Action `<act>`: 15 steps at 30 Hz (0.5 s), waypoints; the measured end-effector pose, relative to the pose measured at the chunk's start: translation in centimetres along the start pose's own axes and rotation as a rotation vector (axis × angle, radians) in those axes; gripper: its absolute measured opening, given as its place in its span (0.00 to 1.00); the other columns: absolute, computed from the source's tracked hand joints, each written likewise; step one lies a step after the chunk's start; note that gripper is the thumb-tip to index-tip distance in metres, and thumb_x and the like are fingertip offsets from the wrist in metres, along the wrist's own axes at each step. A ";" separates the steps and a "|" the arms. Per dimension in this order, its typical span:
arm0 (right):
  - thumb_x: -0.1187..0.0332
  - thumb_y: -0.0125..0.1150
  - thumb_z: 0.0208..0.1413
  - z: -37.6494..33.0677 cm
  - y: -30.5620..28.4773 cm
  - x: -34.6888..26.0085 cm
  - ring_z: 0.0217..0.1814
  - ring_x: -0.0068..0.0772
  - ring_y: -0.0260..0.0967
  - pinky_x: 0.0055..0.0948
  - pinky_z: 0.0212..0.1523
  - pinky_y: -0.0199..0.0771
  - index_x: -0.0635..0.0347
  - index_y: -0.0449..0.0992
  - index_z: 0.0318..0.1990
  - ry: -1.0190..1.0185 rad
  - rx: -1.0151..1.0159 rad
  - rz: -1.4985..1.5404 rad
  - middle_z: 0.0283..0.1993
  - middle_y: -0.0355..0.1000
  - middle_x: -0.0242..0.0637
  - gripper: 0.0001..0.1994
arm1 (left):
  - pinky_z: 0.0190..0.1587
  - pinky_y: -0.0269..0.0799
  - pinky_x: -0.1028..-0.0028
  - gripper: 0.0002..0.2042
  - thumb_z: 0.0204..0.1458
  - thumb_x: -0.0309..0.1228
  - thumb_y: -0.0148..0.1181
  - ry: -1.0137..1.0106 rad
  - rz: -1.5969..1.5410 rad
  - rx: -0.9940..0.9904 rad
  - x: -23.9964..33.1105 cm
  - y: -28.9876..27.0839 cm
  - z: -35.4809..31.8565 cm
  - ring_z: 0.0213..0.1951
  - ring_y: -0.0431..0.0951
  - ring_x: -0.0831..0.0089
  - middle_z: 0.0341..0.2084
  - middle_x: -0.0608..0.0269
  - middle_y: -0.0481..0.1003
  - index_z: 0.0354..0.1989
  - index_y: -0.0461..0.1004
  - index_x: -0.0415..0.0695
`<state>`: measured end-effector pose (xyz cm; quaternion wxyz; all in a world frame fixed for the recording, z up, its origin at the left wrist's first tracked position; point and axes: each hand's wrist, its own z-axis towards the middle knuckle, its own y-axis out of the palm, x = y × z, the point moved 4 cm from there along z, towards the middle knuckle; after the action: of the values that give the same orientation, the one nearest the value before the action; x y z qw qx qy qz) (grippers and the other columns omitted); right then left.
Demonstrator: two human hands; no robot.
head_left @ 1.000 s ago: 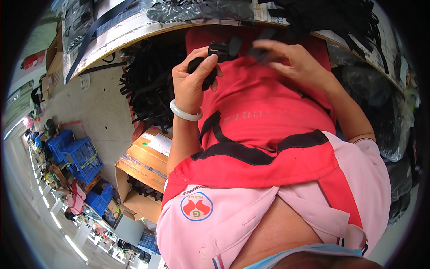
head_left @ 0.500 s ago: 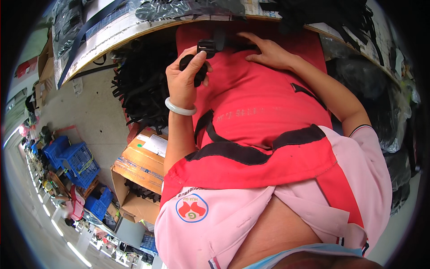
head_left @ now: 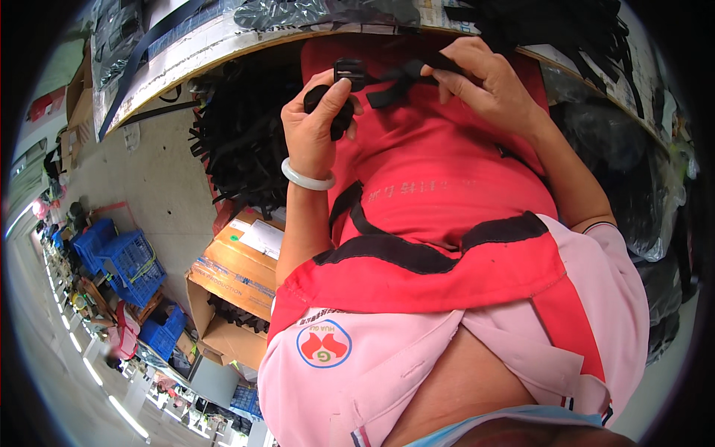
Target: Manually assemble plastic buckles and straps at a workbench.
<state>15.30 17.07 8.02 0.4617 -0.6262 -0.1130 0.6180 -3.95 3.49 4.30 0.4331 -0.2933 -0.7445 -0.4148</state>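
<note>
My left hand [head_left: 309, 123] is closed around a black plastic buckle [head_left: 348, 71] and a dark rounded bundle, perhaps rolled webbing [head_left: 341, 121]. The buckle sticks up past the thumb, its slots showing. Across from it, my right hand [head_left: 488, 82] pinches a black webbing strap [head_left: 406, 80] between thumb and fingers. This strap runs toward the buckle over the red apron [head_left: 439, 149]; whether it is threaded through the slots cannot be made out.
A worktable edge [head_left: 223, 63] curves across the top, with black straps [head_left: 551, 30] and plastic-wrapped goods [head_left: 328, 13] on it. Beneath hangs a heap of black straps [head_left: 238, 141]. At left stand an open carton [head_left: 231, 261] and blue crates [head_left: 130, 268].
My right hand has lifted off the apron and now pinches the strap, which has come into view between both hands. The left hand keeps its hold on the buckle, nearly still.
</note>
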 end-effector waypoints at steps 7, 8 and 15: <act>0.68 0.52 0.63 1.7 1.9 -0.9 0.25 0.12 0.63 0.14 0.24 0.63 0.61 0.73 0.43 0.356 0.107 0.834 0.28 0.67 0.26 0.07 | 0.17 0.65 0.81 0.10 0.54 0.27 0.61 0.008 0.013 -0.025 0.3 1.2 0.0 0.20 0.74 0.79 0.23 0.59 0.77 0.41 0.77 0.34; 0.67 0.56 0.62 2.0 2.2 -1.6 0.25 0.12 0.63 0.17 0.25 0.62 0.61 0.75 0.42 0.445 0.072 0.751 0.26 0.66 0.26 0.08 | 0.17 0.65 0.81 0.10 0.54 0.28 0.61 0.020 0.015 -0.023 0.1 1.4 0.0 0.20 0.74 0.79 0.24 0.59 0.77 0.41 0.77 0.34; 0.70 0.64 0.55 2.6 4.4 0.9 0.33 0.18 0.69 0.18 0.37 0.70 0.66 0.77 0.41 0.201 0.218 0.519 0.31 0.74 0.30 0.10 | 0.17 0.67 0.82 0.11 0.55 0.28 0.62 0.043 -0.093 0.002 -0.7 2.4 0.1 0.22 0.74 0.79 0.27 0.60 0.77 0.42 0.76 0.34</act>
<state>11.27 16.44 4.74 0.3618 -0.6390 0.1640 0.6587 -1.70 4.65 4.50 0.4293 -0.2491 -0.7483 -0.4401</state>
